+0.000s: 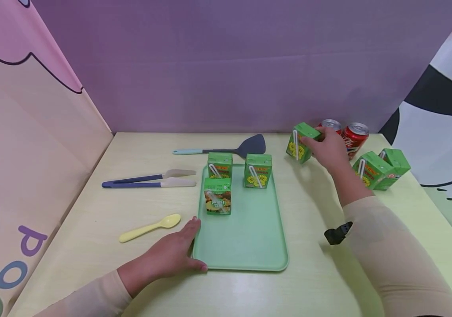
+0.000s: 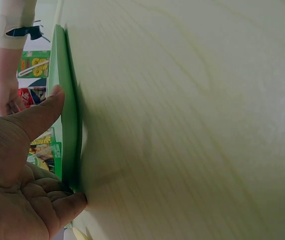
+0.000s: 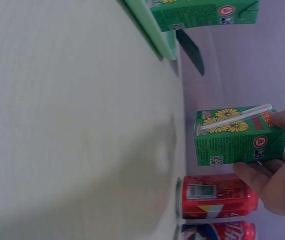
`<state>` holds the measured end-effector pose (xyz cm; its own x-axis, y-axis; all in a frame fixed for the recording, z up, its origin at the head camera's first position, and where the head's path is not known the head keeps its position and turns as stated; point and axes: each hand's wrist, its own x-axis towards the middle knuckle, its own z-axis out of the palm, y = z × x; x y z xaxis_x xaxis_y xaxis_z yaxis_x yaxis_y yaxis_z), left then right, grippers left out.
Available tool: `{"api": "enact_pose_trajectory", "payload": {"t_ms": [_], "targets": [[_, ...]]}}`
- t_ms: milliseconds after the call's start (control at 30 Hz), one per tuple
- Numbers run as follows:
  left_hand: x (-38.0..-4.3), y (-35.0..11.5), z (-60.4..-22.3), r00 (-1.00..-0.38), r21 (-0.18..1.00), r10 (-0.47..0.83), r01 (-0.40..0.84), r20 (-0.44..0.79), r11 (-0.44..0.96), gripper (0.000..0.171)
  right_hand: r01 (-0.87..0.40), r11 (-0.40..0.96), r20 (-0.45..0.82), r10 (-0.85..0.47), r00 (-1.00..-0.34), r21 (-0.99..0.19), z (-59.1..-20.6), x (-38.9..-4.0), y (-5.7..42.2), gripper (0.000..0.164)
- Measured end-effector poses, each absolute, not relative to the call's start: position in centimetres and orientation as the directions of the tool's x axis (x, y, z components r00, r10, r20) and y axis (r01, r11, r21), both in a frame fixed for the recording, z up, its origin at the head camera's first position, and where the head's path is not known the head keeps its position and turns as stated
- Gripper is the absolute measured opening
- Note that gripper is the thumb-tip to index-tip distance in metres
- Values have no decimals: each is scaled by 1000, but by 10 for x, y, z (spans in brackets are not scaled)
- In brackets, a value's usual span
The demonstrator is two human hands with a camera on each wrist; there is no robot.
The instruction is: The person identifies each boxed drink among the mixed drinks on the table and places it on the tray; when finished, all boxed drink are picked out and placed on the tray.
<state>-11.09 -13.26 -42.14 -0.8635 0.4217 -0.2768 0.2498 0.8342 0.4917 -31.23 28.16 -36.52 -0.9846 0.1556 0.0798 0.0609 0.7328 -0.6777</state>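
Note:
My right hand (image 1: 330,149) pinches a green juice box (image 1: 299,145) with a straw on its front, between thumb and fingers. In the right wrist view that juice box (image 3: 237,134) is slightly tilted and a little above the table, beside the cola cans. My left hand (image 1: 172,252) rests at the near left corner of the light green tray (image 1: 249,237). Its thumb touches the front rim and its fingers lie along the left side. On the tray stand three juice boxes: a back left one (image 1: 220,163), a right one (image 1: 258,171) and a nearer left one (image 1: 218,198).
Two red cola cans (image 1: 354,137) stand at the back right, with two more juice boxes (image 1: 372,167) nearer. A dark spatula (image 1: 249,146) lies behind the tray. To the left lie blue-handled tongs (image 1: 148,181) and a yellow spoon (image 1: 150,227). A purple wall (image 1: 194,88) closes the back.

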Motion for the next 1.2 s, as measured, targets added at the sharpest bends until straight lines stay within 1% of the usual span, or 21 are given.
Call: {"api": "enact_pose_trajectory", "payload": {"t_ms": [67,167,367,500,633,700,833,1000,1133,1200], "targets": [[-111,-133,-422,-863,490,421,249,-279,835,112,55,724,75,146,-986,-688,-358,-308,281,81],[-111,-132,-422,-864,487,420,250,-278,837,112,40,723,80,131,-988,-689,-349,-299,279,78],[-112,-133,-423,-862,484,421,251,-283,838,113,-19,714,135,107,-985,-700,-334,-275,274,64],[-112,-133,-424,-861,488,422,249,-284,836,113,-60,718,153,66,-986,-694,-327,-259,272,58],[-112,-133,-424,-863,491,419,245,-282,836,113,-83,744,128,3,-992,-663,-324,-242,268,59],[-111,-133,-422,-864,495,418,243,-281,834,113,-90,740,108,-24,-994,-666,-323,-233,264,59],[-110,-132,-420,-867,501,415,239,-277,832,113,-107,717,78,-74,-994,-689,-328,-219,254,53],[-110,-132,-421,-866,495,413,238,-281,836,113,-177,655,76,-180,-981,-734,-344,-210,242,43],[-110,-132,-422,-866,493,413,239,-281,837,113,-232,593,65,-289,-955,-771,-358,-207,232,40],[-110,-132,-422,-866,492,414,240,-280,837,113,-239,575,50,-325,-944,-782,-363,-206,227,41]]}}
